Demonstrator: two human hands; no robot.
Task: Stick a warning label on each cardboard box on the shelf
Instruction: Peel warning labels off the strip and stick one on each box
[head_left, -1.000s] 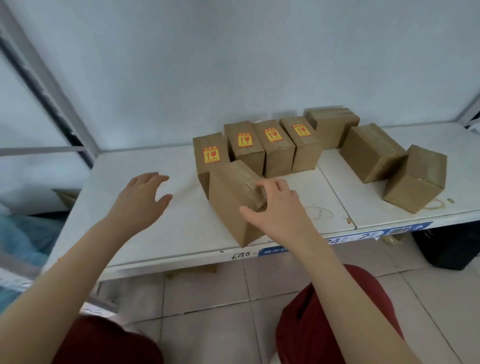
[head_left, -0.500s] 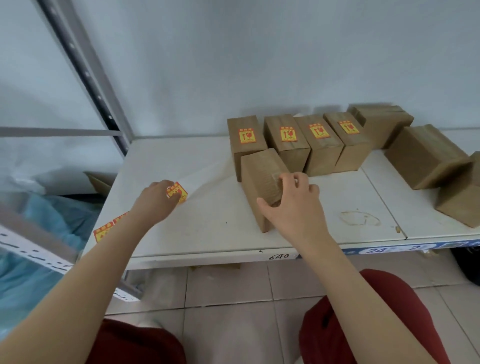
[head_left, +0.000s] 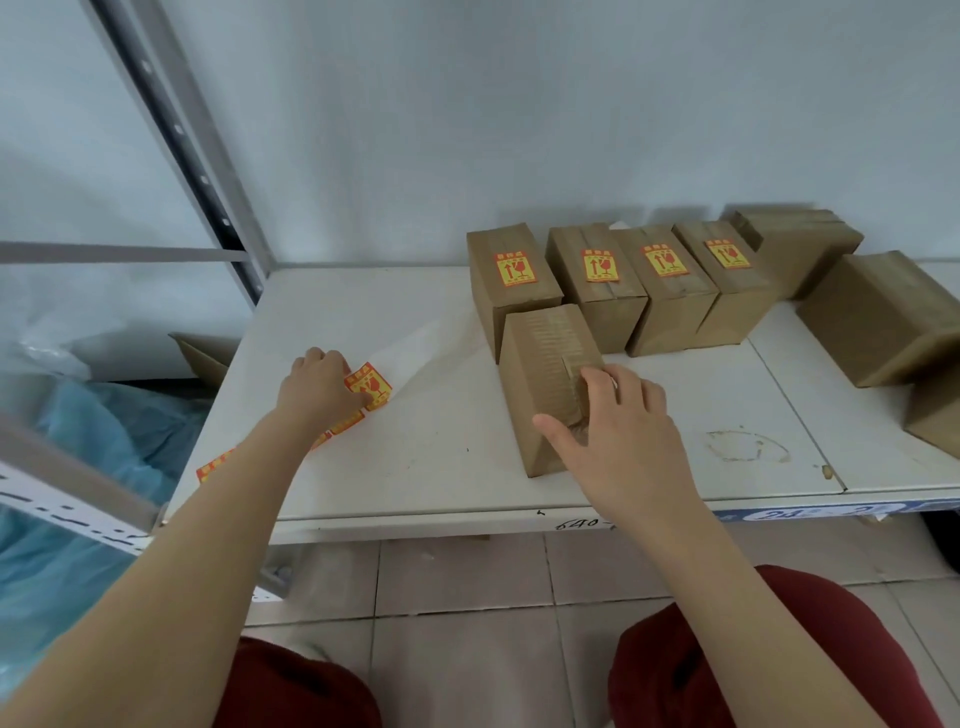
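Observation:
An unlabelled cardboard box (head_left: 540, 364) stands near the front of the white shelf (head_left: 415, 467), and my right hand (head_left: 613, 431) grips its near end. My left hand (head_left: 317, 387) rests on a strip of red-and-yellow warning labels (head_left: 371, 387) lying on white backing paper at the shelf's left, fingers pinching one label. Behind the held box, several boxes stand in a row, each with a warning label on top, the leftmost box (head_left: 511, 283) closest to it.
Unlabelled boxes lie at the right: one at the back (head_left: 800, 241), a large one (head_left: 878, 325), and one cut by the frame edge (head_left: 935, 415). A grey shelf upright (head_left: 182, 145) rises at left. Blue plastic (head_left: 78, 457) lies beyond the shelf's left edge.
My left hand moved left and down onto the label strip and closed on a label. My right hand stayed on the front box, which shifted little. The view swung left.

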